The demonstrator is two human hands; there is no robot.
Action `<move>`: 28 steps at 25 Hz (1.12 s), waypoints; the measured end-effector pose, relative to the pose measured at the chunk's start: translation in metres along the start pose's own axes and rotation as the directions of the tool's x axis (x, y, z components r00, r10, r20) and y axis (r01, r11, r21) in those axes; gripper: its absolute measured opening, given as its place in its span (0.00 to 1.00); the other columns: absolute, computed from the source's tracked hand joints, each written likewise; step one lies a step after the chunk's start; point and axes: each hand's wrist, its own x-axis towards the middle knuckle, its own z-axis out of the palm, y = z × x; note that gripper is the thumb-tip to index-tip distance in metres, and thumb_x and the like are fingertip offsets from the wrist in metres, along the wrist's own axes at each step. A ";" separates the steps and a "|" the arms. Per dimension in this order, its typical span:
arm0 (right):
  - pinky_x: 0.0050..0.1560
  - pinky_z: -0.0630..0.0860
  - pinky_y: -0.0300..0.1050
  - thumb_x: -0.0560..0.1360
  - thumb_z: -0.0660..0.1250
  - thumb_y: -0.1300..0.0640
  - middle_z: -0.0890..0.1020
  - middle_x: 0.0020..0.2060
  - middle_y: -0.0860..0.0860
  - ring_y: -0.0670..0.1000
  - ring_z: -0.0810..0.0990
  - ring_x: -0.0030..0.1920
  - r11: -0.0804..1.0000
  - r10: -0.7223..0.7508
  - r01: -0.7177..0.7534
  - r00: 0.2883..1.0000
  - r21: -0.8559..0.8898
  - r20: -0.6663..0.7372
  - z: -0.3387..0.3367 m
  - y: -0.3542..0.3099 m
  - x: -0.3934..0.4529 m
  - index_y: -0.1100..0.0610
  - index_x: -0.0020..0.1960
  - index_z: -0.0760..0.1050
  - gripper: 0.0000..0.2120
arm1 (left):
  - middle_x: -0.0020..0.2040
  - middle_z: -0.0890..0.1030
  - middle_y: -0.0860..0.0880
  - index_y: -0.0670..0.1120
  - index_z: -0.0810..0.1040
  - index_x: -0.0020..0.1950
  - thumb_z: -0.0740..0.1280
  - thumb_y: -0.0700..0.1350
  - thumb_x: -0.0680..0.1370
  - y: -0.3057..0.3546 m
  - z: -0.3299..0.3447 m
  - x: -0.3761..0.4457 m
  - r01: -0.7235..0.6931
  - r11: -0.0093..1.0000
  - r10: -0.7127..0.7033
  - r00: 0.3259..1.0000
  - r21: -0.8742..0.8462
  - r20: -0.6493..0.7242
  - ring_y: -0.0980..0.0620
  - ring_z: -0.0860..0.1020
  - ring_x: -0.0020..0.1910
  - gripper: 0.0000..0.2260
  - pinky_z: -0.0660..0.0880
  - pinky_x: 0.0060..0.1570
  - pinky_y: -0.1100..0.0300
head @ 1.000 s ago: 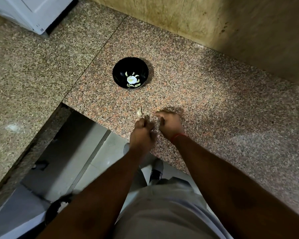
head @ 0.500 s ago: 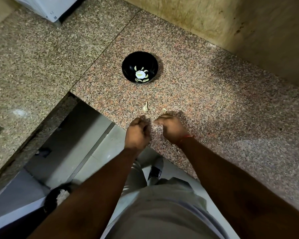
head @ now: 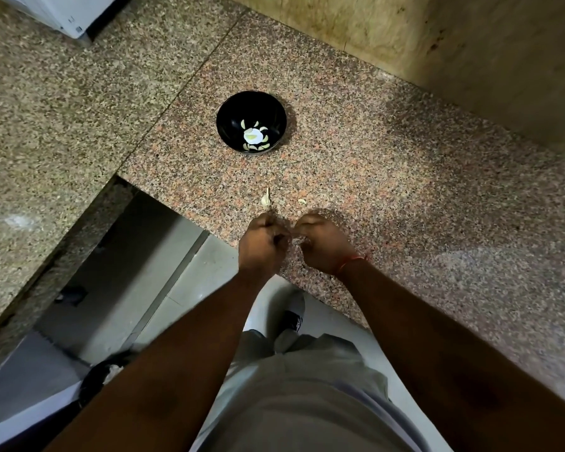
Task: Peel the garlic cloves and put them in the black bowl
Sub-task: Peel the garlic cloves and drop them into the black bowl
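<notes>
A pale garlic clove [head: 297,239], mostly hidden, is pinched between the curled fingers of the left hand [head: 262,245] and right hand [head: 323,244] at the middle of the frame, over the edge of the speckled pink granite counter [head: 388,177]. Above them, the round glossy black bowl [head: 251,122] holds several peeled cloves [head: 254,138]. Two pale peel scraps [head: 266,200] lie just above the hands.

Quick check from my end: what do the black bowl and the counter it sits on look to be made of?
Black bowl: glossy, smooth, probably glazed ceramic or melamine; a sheen shows on its inner wall, and the pictures cannot settle which. Counter: speckled pink, grey and black stone, likely polished granite; a straight seam joins it to a greyer slab.
</notes>
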 end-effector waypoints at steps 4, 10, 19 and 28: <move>0.59 0.77 0.49 0.71 0.75 0.61 0.82 0.54 0.55 0.56 0.79 0.54 0.987 0.158 -0.158 0.985 0.014 -0.075 0.009 -0.008 0.001 0.58 0.61 0.83 0.18 | 0.52 0.82 0.44 0.45 0.87 0.45 0.74 0.39 0.73 -0.010 -0.006 -0.004 -0.008 0.996 0.006 1.000 -0.084 -0.023 0.42 0.81 0.51 0.04 0.78 0.48 0.57; 0.57 0.80 0.54 0.72 0.64 0.72 0.83 0.53 0.56 0.55 0.80 0.52 0.968 0.228 -0.211 0.966 0.136 -0.123 0.016 -0.031 0.007 0.61 0.58 0.83 0.19 | 0.49 0.83 0.42 0.42 0.86 0.46 0.72 0.35 0.72 -0.023 -0.016 -0.013 -0.020 0.994 0.014 0.998 -0.109 -0.055 0.40 0.81 0.46 0.06 0.77 0.48 0.57; 0.50 0.83 0.54 0.67 0.63 0.73 0.81 0.51 0.55 0.54 0.80 0.47 0.947 0.272 -0.243 0.954 0.211 -0.125 0.031 -0.048 -0.007 0.63 0.60 0.82 0.24 | 0.51 0.82 0.45 0.41 0.86 0.53 0.70 0.34 0.70 -0.026 -0.015 -0.026 -0.008 0.986 -0.006 0.997 -0.166 -0.079 0.45 0.82 0.49 0.13 0.80 0.52 0.56; 0.51 0.83 0.45 0.73 0.63 0.69 0.85 0.51 0.53 0.49 0.83 0.47 0.918 0.370 -0.296 0.876 0.262 -0.309 0.019 -0.034 -0.011 0.57 0.54 0.84 0.16 | 0.45 0.84 0.49 0.46 0.85 0.51 0.76 0.31 0.70 -0.024 -0.021 -0.015 0.197 0.860 -0.262 0.962 -0.471 -0.075 0.51 0.84 0.43 0.14 0.83 0.49 0.56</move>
